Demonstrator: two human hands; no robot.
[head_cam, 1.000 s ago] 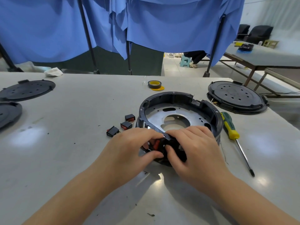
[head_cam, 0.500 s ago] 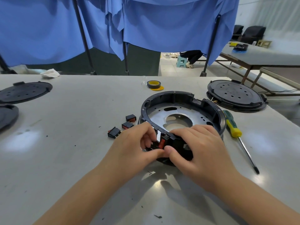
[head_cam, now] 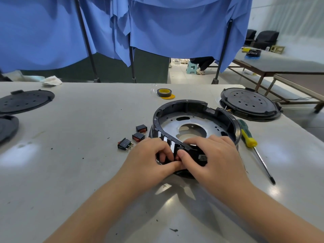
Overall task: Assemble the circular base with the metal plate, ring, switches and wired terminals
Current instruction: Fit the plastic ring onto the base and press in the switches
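The round black plastic base (head_cam: 194, 123) sits on the pale, smooth surface (head_cam: 78, 172), a little right of centre, with its near edge tipped up under the hands. Inside it lies a shiny metal plate (head_cam: 191, 128), flat and disc-shaped, with a large central hole and many small punched ones. The base's near wall has a row of rectangular slots. The left hand (head_cam: 149, 160) curls its fingers over that wall and, with its thumb, pinches a small red-faced switch (head_cam: 176, 157) at one slot. The right hand (head_cam: 210, 158) grips the rim beside it, thumb pressed against the same switch.

Just left of the base lie three loose switches (head_cam: 133, 137), small black blocks with red faces; the nearest shows metal prongs. To the right rests a screwdriver (head_cam: 252, 144) with a green and yellow handle and a thin dark shaft. Behind it sits a flat black perforated lid (head_cam: 249, 104). A roll of tape (head_cam: 164, 92), dark with a yellow core, stands further back.
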